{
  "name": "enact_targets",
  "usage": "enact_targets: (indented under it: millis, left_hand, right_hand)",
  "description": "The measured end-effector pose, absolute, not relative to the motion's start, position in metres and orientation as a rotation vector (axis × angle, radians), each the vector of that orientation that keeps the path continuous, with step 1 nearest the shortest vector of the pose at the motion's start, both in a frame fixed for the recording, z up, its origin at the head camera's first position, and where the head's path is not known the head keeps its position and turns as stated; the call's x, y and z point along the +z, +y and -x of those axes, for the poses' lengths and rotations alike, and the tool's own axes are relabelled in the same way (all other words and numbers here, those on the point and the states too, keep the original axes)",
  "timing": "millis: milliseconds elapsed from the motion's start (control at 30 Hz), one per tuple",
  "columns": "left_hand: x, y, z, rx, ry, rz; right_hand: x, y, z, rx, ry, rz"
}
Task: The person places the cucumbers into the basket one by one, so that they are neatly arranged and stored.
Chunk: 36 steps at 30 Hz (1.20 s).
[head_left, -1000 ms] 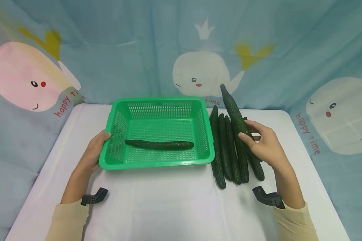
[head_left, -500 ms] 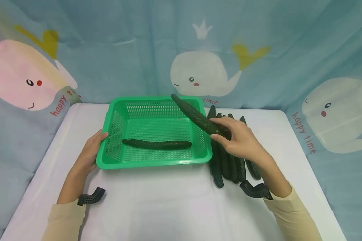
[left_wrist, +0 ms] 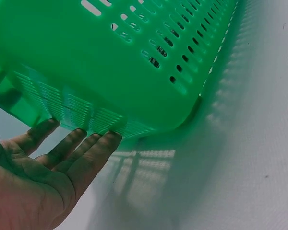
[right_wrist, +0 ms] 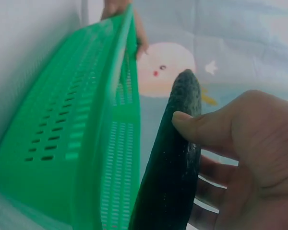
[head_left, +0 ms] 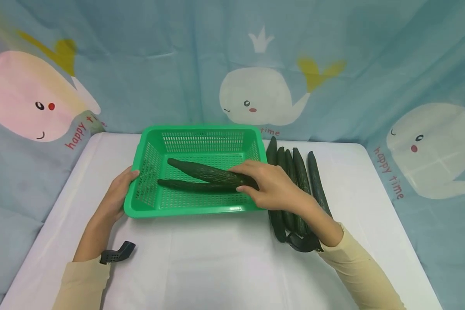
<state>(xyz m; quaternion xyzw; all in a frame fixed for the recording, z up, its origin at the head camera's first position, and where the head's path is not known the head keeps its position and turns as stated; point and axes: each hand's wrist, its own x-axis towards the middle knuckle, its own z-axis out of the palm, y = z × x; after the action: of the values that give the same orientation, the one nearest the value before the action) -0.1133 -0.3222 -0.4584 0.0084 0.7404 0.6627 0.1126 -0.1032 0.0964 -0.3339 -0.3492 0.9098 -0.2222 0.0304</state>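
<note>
My right hand point(head_left: 269, 185) pinches a dark green cucumber point(head_left: 205, 171) near its right end, thumb on one side and fingers on the other. The held cucumber point(right_wrist: 170, 167) slants over the green plastic basket point(head_left: 193, 211), its far end pointing left. Beneath it, another cucumber point(head_left: 186, 185) lies lengthwise on the basket floor, partly hidden by the held one. At the basket's left end, my left hand point(head_left: 118, 193) holds the rim with the thumb over the edge. From the left wrist, the left fingers point(left_wrist: 93, 155) show against the slotted outer wall.
Several cucumbers point(head_left: 300, 172) lie side by side right of the basket, partly under my right forearm. A white cloth point(head_left: 217, 258) covers the table. Behind stands a blue curtain point(head_left: 159, 77) with printed whales.
My right hand has carried the cucumber left from above the pile and lowered it into the basket's opening. My left hand stays at the rim.
</note>
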Motion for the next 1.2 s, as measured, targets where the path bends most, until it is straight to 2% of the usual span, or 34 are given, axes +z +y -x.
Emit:
enact_targets:
  millis: [333, 600, 967, 1200]
  left_hand:
    - [-0.461, -0.324, 0.098, 1.948, 2.135, 0.025]
    - [-0.465, -0.327, 0.086, 1.937, 2.132, 0.056]
    - [-0.455, -0.315, 0.129, 2.010, 2.102, 0.049]
    - [-0.456, -0.321, 0.119, 1.992, 2.117, 0.106]
  right_hand:
    - [-0.349, 0.056, 0.097, -0.596, 2.739, 1.166]
    - [-0.367, 0.039, 0.093, -0.592, 2.645, 1.106]
    - [-0.363, 0.048, 0.115, -0.539, 2.700, 1.038]
    - [-0.369, 0.045, 0.111, -0.575, 2.666, 1.054]
